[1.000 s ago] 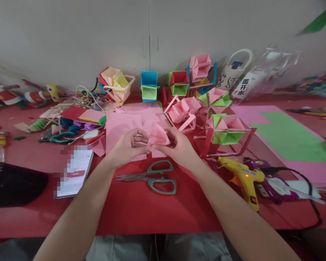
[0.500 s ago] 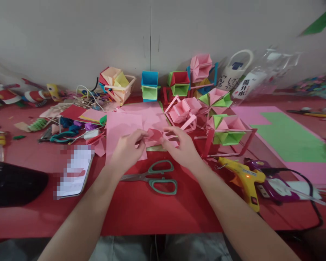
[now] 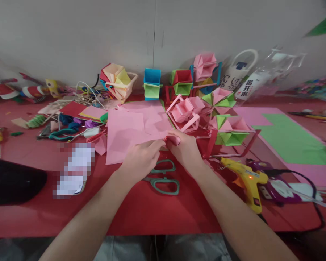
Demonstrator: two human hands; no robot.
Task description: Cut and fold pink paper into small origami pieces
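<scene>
A small pink paper piece [image 3: 175, 139] is held in my right hand [image 3: 187, 150], whose fingers curl round it. My left hand [image 3: 142, 158] is closed, its fingertips pinched at the left end of that same piece, near a small red spot. Beneath and behind the hands lie flat pink sheets [image 3: 125, 132]. Scissors with grey-green handles [image 3: 165, 185] lie on the red table, their blades partly hidden under my left hand. Right of my right hand stands a pink and green folded paper model [image 3: 230, 134] on a red frame.
A yellow glue gun [image 3: 246, 177] with a lit orange light lies at the right beside a purple power strip [image 3: 277, 188]. A phone [image 3: 74, 170] and a black object [image 3: 15, 183] are at the left. More paper models, including a blue and green one [image 3: 152, 85], stand along the wall.
My left hand has moved right, closer to my right hand, and now covers the scissor blades. The pink piece has shifted right and sits more within my right hand. The view has shifted slightly.
</scene>
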